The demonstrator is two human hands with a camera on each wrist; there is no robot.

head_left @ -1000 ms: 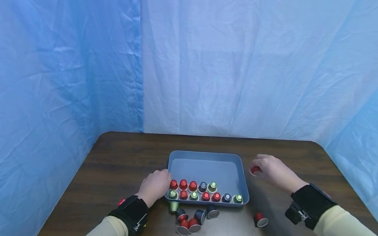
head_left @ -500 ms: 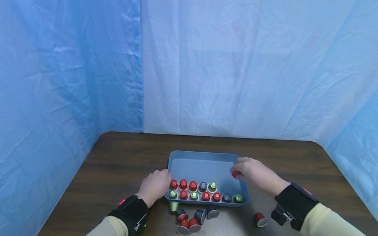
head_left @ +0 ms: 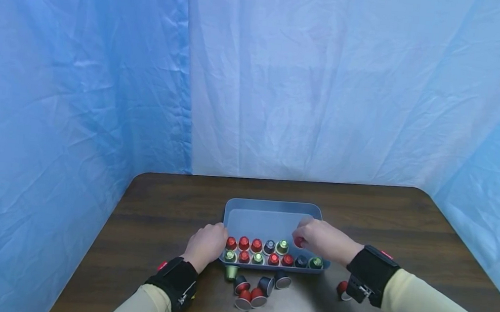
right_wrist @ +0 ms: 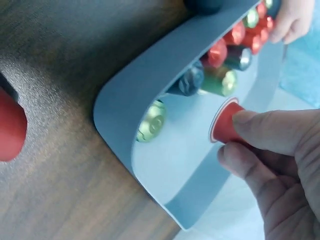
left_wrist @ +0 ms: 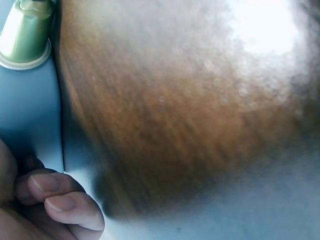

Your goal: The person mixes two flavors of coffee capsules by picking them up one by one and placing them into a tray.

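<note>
A red coffee capsule (right_wrist: 227, 122) is pinched between the thumb and fingers of my right hand (head_left: 324, 238), its rim turned toward the tray floor. That hand is over the right part of a blue-grey tray (head_left: 272, 205). My left hand (head_left: 206, 244) grips the tray's left wall, fingertips (left_wrist: 62, 202) curled at its edge. Two rows of upright capsules stand along the tray's near side: red, green and dark blue. A green capsule (right_wrist: 151, 121) ends the near row at the right.
Several loose capsules (head_left: 258, 298), red and dark, lie on the wooden table (head_left: 174, 204) before the tray. A green capsule (head_left: 231, 273) stands at its front wall. Another red capsule (head_left: 342, 289) lies to the right, partly behind the right wrist strap. Blue curtains (head_left: 319, 83) enclose the table.
My right hand has carried the red capsule leftward, from beyond the tray's right side to over its inside near the rows. The left hand stays at the tray's left wall.
</note>
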